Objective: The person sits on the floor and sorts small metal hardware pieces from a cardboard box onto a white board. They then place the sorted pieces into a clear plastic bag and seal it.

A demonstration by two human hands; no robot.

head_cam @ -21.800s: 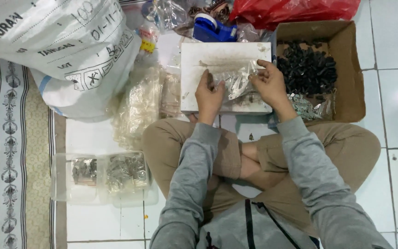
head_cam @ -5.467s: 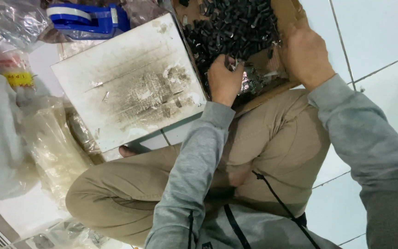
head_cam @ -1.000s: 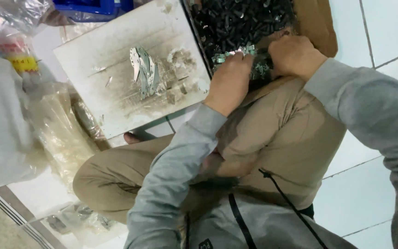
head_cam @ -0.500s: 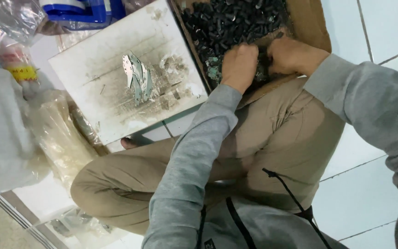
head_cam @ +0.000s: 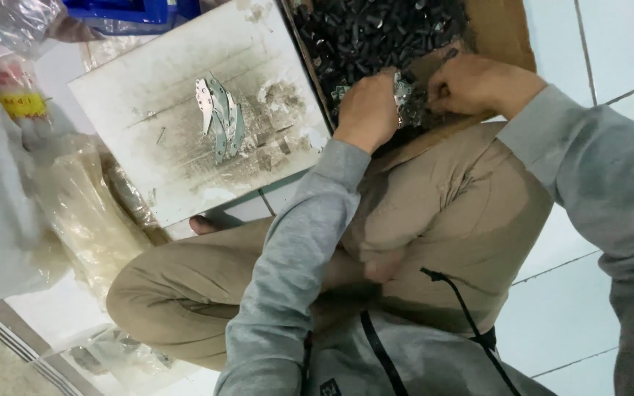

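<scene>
While both hands were already over the box point(head_cam: 504, 40) half a second ago, the left hand point(head_cam: 367, 110) now pinches a metal plate point(head_cam: 403, 89) at its fingertips; the right hand point(head_cam: 471, 84), just beside, curls shut into the black parts point(head_cam: 376, 33); several plates point(head_cam: 218, 117) lie unmoved on the board point(head_cam: 148, 158), well left of the grip.

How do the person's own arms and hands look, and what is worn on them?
Both arms wear long grey sleeves of soft knit fabric, ending in ribbed cuffs at the wrists. The left hand and the right hand are bare: no gloves, and no rings or watch can be seen. The sleeves show no markings.
</scene>
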